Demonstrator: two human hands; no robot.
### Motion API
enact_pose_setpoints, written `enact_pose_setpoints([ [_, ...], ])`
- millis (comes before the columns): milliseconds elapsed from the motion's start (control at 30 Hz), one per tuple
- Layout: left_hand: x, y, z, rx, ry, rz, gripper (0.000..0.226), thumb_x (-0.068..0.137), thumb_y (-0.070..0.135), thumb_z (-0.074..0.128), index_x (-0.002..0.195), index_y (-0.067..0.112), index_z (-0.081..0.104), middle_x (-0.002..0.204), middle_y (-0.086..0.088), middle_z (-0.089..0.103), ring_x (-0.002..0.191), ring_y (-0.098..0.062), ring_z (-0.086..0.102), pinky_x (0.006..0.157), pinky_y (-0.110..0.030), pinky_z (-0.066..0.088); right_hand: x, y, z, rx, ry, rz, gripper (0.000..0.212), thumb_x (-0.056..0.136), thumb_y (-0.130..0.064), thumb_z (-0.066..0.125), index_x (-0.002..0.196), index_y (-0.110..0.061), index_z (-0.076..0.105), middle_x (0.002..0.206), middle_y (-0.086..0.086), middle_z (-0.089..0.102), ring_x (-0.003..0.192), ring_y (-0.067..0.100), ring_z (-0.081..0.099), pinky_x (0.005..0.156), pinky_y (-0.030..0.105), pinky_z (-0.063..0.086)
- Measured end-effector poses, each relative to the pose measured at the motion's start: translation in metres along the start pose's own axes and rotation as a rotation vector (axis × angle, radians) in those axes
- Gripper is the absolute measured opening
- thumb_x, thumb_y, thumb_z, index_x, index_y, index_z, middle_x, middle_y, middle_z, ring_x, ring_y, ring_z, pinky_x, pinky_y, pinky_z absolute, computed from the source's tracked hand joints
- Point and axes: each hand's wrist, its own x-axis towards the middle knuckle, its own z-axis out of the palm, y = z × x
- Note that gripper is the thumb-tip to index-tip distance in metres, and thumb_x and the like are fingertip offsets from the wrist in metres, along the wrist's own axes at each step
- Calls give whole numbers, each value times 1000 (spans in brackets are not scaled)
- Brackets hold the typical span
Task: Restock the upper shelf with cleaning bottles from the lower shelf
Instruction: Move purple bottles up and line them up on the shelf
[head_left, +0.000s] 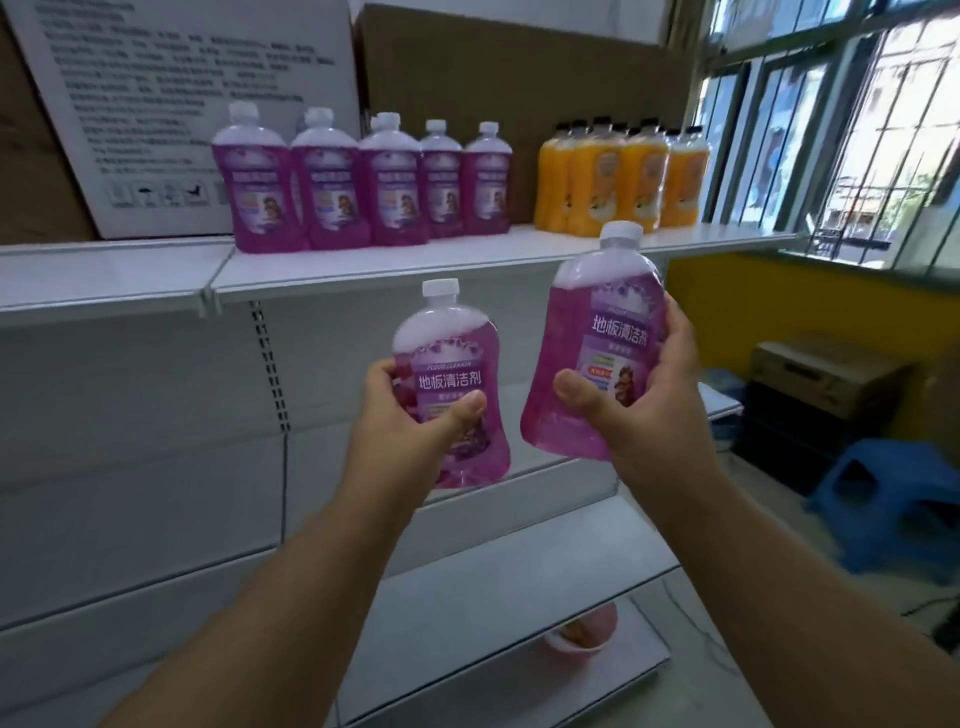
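Note:
My left hand (410, 421) grips one purple cleaning bottle (449, 364) with a white cap, held upright below the upper shelf (467, 265). My right hand (644, 405) grips a second purple bottle (597, 332), tilted slightly left, its cap level with the shelf's front edge. On the upper shelf stands a row of several purple bottles (363, 182). Beside them on the right is a cluster of orange bottles (618, 182) with black caps.
A white printed carton (182, 104) and brown boxes (519, 78) stand at the back of the upper shelf. Lower white shelves (493, 587) step out below my arms. A pink object (582, 631) lies low down. A blue stool (893, 504), a cardboard box (826, 374) and barred windows (857, 130) are to the right.

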Motion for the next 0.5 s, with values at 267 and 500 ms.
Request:
enact_pose_setpoints([
  [267,81,80,55,169,-9,175,66,51,48,87,104,39,49,100,5,73,92,-15,73,74,-37,62,100,-40,-28,23,-52,-249,119,66,-24,92,150,-48,12,137,-18,45,116,1,58,85,34,58],
  [500,179,124,56,367,68,275,69,51,42,96,101,31,49,97,4,71,89,-13,71,79,-41,61,193,-18,-1,-72,7,-365,114,59,-42,91,145,-49,17,130,-27,42,112,-11,53,79,17,54],
])
